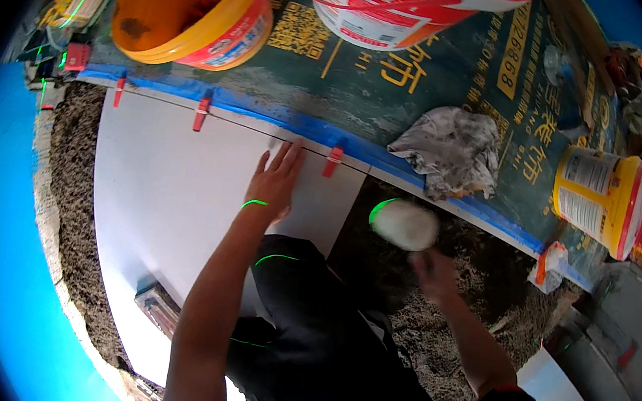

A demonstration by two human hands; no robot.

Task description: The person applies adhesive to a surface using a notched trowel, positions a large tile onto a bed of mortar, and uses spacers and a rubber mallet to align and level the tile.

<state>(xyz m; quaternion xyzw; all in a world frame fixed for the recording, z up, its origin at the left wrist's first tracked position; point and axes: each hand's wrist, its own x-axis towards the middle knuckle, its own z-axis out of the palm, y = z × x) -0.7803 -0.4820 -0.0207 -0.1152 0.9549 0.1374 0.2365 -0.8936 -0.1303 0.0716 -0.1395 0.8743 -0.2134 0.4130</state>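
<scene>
My left hand (276,179) lies flat with fingers stretched on a large white tile (159,176), close to its far edge. My right hand (434,275) is closed round the handle of a mallet. The white mallet head (406,225), blurred by motion, is above dark mortar (434,314) just right of the tile; a green laser line crosses it. Red tile wedges (202,112) sit along the seam at the far edge, one of them (333,162) just right of my left fingers. My knee, in black trousers (296,284), covers part of the tile.
Beyond the seam, a green printed protective sheet (332,92) bears an orange bucket (145,45), a white-and-red bucket (371,26), a dirty crumpled cloth (451,152) and a tipped yellow bucket (595,194). Rough mortar (79,159) borders the blue wall (1,229). Grey tiles (625,319) are at the right.
</scene>
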